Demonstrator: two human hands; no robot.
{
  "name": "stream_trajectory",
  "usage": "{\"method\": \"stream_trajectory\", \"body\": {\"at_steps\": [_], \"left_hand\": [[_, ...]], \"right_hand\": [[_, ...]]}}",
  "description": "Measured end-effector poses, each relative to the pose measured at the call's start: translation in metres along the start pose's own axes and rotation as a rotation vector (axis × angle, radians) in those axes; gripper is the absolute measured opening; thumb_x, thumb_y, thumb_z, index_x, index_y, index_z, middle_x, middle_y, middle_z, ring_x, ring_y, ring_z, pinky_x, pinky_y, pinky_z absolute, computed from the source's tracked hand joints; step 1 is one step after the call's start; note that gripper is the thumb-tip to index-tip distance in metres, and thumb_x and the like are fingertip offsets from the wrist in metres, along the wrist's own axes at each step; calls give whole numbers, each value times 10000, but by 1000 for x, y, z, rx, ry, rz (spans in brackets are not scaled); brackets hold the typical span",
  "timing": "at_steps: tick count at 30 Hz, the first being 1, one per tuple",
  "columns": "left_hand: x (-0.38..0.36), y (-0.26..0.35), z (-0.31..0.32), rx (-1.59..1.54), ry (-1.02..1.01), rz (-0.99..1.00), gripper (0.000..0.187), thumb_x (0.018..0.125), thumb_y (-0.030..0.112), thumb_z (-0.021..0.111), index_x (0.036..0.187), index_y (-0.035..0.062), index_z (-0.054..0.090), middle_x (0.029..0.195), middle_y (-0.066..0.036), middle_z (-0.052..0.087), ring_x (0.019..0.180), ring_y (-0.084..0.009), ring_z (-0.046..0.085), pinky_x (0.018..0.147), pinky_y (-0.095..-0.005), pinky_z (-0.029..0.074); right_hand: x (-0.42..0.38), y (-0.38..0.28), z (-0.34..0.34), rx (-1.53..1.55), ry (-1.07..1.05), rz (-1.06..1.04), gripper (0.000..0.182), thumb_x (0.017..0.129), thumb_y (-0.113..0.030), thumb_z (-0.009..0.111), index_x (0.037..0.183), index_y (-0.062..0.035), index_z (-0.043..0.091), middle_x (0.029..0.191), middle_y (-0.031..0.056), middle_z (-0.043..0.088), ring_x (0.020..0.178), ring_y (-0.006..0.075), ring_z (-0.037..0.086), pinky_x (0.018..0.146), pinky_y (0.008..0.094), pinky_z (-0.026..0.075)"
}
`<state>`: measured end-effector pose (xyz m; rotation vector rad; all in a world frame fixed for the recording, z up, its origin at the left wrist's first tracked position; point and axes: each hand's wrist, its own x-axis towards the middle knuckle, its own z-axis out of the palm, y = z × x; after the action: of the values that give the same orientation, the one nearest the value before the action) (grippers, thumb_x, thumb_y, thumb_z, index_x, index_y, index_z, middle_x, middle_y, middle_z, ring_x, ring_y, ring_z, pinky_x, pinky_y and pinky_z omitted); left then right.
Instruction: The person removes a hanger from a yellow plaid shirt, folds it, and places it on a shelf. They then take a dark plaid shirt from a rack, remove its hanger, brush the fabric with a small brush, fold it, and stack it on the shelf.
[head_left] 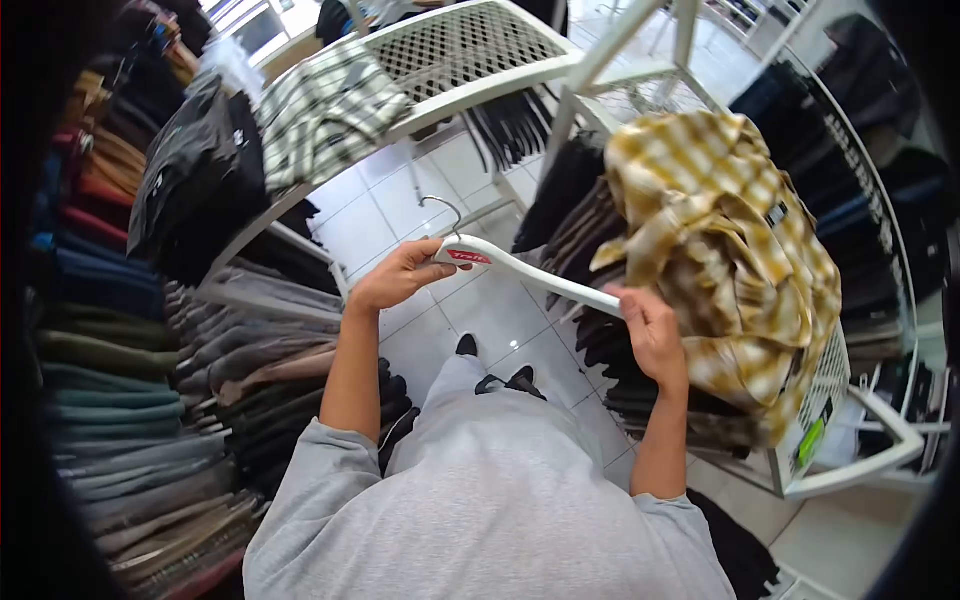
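Both hands grip the white hanger (520, 268), left hand (400, 275) closed near its hook, right hand (650, 330) closed on the far end, just beside the yellow plaid shirt (730, 250).

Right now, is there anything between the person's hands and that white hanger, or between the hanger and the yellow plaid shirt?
Nothing visible. The left hand and the right hand both grip the white hanger directly. Its right end sits against the yellow plaid shirt, draped on the white rack.

Hanger (520, 268) between racks (shirt (730, 260) on right one (850, 395)).
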<state>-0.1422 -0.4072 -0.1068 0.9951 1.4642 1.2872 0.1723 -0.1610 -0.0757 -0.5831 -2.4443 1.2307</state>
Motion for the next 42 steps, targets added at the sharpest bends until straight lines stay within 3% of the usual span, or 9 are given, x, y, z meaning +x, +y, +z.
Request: {"method": "stream_trajectory", "body": {"at_steps": [2,4,7,10,15,18,23,30,42], "left_hand": [[-14,-38,-35,77,160,-56,312,960,93,662,1263,19,650,1218,-43,664,1129,-123,570,1007,-301,457],[-13,-66,-44,168,230,-38,302,930,112,702,1227,63,672,1203,-76,684,1147,-167,595,1027,-318,439],[-1,-135,-39,688,943,102,517,881,137,751,1363,70,578,1374,-178,583,1274,-264,554,1071,-354,421],[11,-161,-13,195,1077,51,698,901,139,725,1511,82,390,1470,-192,488,1303,-287,523,1078,-400,421],[19,-130,12,-440,782,-154,799,936,111,670,1581,71,201,1368,-231,518,1094,-280,653,865,-400,576],[23,-142,-16,-311,773,-145,844,914,68,688,1586,64,178,1307,-243,528,998,-247,683,774,-335,603],[34,-148,-52,-331,786,-83,832,898,22,689,1583,74,220,1282,-240,560,1009,-259,683,826,-355,615],[54,-126,-93,-286,829,9,717,920,50,674,1551,65,334,1364,-227,569,864,-176,690,727,-280,583],[72,-119,-111,-305,865,15,557,964,166,673,1487,123,485,1318,-138,617,1012,-170,653,848,-308,543]], "right_hand": [[17,2,36,605,-382,325,365,1072,-282,489,1332,-61,618,890,20,606,653,61,510,573,209,422],[26,12,77,698,-350,341,374,1078,-287,483,1369,-79,592,865,-19,571,621,25,469,543,163,375],[37,21,146,753,-269,452,388,1066,-312,514,1342,-53,601,880,9,619,619,38,510,525,184,388],[49,36,214,773,-181,492,437,1058,-347,524,1364,-39,574,893,43,655,623,64,564,519,204,422],[73,32,285,837,-189,517,461,1066,-306,511,1443,-40,509,924,27,647,703,55,555,584,197,437],[87,30,302,790,-274,483,471,1066,-295,511,1475,-64,480,972,24,659,770,58,569,638,199,454],[126,26,297,694,-515,403,513,1028,-202,563,1525,-169,437,1216,21,686,992,105,596,841,275,471],[187,22,325,835,-390,357,521,1007,-175,608,1500,-97,459,1165,54,714,948,109,609,808,274,496],[241,10,349,857,-283,319,515,1003,-215,639,1483,-110,486,1096,34,688,978,128,639,851,296,515]]}}
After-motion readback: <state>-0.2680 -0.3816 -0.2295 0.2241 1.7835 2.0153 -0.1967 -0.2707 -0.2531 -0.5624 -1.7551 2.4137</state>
